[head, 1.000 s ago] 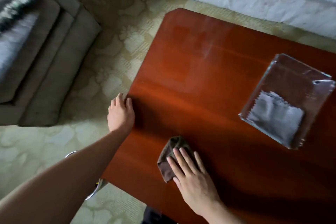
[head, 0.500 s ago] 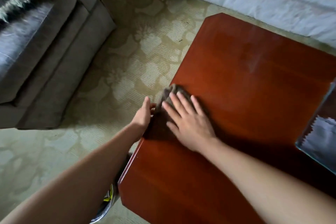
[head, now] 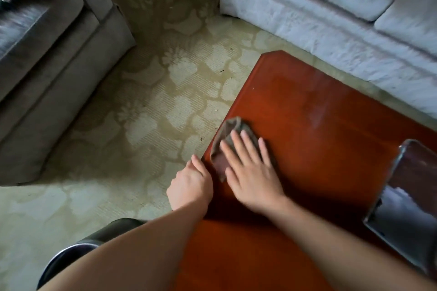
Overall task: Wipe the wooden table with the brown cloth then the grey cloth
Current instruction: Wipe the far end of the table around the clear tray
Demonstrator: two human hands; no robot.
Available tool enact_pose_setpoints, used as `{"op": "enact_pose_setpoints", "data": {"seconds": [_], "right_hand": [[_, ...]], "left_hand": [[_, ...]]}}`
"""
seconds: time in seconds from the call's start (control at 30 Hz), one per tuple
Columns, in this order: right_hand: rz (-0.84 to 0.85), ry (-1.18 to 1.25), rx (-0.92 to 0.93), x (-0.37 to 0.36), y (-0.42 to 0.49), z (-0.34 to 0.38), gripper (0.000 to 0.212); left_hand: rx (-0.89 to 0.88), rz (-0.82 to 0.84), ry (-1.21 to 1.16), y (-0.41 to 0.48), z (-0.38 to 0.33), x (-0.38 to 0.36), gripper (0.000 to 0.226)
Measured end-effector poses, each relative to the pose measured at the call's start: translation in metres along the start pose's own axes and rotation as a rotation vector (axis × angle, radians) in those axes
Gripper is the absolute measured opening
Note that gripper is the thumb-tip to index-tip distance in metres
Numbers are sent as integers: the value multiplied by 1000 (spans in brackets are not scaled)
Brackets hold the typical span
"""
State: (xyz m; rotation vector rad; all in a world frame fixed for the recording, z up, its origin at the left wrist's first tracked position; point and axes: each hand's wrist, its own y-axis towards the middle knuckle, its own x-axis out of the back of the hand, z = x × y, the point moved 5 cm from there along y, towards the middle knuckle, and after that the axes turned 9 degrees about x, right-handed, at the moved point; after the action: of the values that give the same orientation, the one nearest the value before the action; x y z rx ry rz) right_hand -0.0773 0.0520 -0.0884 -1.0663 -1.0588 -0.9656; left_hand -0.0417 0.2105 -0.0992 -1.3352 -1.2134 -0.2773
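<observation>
The reddish wooden table fills the right half of the view. A crumpled brown cloth lies near the table's left edge, and my right hand presses flat on it with straight fingers. My left hand rests against the table's left edge, just left of the cloth, holding nothing. The grey cloth is hidden from view; only a clear glass tray shows at the right edge.
A grey armchair stands at the left and a pale sofa at the back right, with patterned carpet between them. A dark round bin sits under my left forearm.
My right hand slid the brown cloth from the near table edge to the left edge and then slightly farther away. My left hand stayed at the left edge. The view shifted left.
</observation>
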Motion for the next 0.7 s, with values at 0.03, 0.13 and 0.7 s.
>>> {"op": "enact_pose_setpoints", "data": {"seconds": [0.03, 0.13, 0.7], "right_hand": [[5, 8, 27, -3, -11, 4, 68], [16, 6, 75, -4, -12, -8, 67], [-1, 11, -103, 22, 42, -87, 66]], "left_hand": [[-1, -5, -3, 2, -1, 0, 67], [9, -17, 7, 3, 2, -1, 67], [-134, -66, 30, -5, -33, 6, 40]]}}
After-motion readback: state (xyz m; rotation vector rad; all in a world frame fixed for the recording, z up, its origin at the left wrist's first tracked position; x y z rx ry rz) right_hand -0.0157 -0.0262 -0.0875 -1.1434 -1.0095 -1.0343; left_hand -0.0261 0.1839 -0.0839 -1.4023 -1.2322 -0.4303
